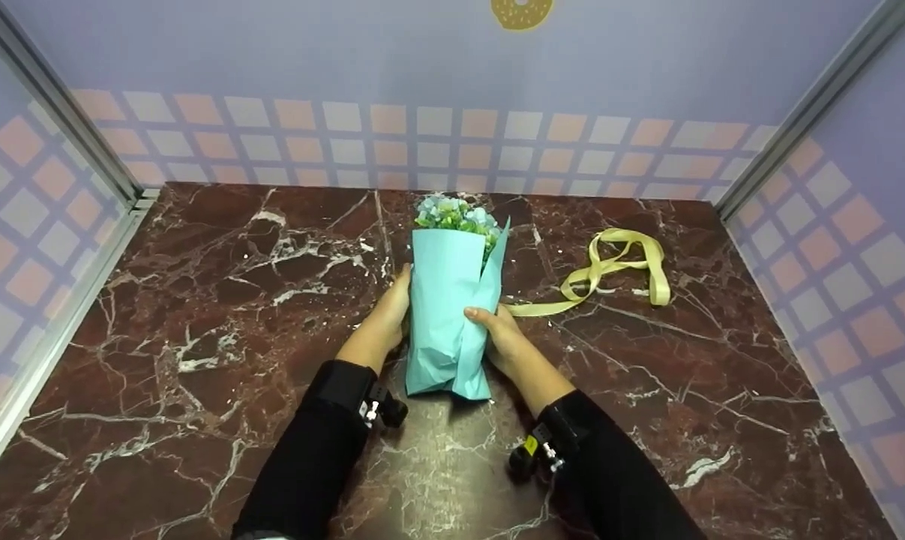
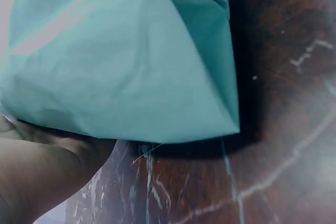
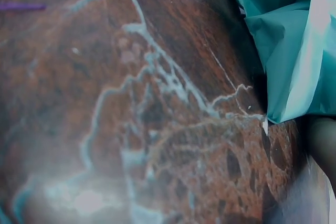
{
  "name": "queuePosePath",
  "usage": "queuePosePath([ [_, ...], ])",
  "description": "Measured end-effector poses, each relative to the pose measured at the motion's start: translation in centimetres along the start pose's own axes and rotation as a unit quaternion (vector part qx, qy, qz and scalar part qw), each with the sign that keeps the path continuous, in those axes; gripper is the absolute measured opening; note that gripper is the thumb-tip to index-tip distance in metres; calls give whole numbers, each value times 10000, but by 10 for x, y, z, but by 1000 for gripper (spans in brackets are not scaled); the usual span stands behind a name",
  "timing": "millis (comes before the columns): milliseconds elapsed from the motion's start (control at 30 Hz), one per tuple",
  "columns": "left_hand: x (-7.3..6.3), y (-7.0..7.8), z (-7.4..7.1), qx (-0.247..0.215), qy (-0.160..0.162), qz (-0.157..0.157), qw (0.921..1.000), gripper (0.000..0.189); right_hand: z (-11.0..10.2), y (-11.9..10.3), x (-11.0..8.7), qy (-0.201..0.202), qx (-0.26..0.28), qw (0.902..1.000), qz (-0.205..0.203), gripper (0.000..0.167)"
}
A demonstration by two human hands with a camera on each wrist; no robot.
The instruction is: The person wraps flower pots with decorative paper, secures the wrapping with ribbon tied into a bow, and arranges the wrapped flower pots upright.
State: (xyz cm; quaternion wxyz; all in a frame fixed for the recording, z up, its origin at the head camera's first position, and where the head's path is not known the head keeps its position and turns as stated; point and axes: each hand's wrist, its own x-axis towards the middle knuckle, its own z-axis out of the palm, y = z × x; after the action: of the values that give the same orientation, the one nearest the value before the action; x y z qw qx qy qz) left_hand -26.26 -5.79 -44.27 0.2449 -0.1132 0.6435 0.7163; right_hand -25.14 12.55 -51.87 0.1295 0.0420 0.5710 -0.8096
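Observation:
A bouquet wrapped in light turquoise paper (image 1: 445, 300) lies between my two hands, its blue and green flowers (image 1: 456, 215) showing at the far end. My left hand (image 1: 387, 311) holds its left side, with the fingers tucked out of sight behind the wrap. On the other side my right hand (image 1: 506, 339) grips the paper, its thumb over the front fold and its fingers hidden beneath. The wrap's folded lower corner (image 2: 205, 114) shows close up in the left wrist view. Creased paper (image 3: 294, 51) fills the upper right of the right wrist view.
A pale yellow ribbon (image 1: 658, 274) lies loosely looped on the dark red marble table (image 1: 272, 435), its tail running to my right hand. Checked panels (image 1: 437, 67) close off the back and both sides.

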Motion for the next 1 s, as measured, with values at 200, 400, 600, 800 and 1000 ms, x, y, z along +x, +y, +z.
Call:
queuePosePath([
  [200,20,-5,-5,-234,-263,-193,9992,71,-1,3,-1,0,156,9999,-41,71],
  [400,49,-24,-12,-408,-139,-94,9990,66,-1,6,-3,-28,182,9998,-14,70],
  [600,51,-31,-20,-702,270,26,9972,50,1,7,-2,-32,190,9998,1,66],
  [800,46,-33,-33,317,284,245,9988,40,0,4,-3,89,250,9996,18,57],
  [1000,44,-30,-41,1274,491,536,9892,38,0,3,0,195,192,9996,15,59],
])
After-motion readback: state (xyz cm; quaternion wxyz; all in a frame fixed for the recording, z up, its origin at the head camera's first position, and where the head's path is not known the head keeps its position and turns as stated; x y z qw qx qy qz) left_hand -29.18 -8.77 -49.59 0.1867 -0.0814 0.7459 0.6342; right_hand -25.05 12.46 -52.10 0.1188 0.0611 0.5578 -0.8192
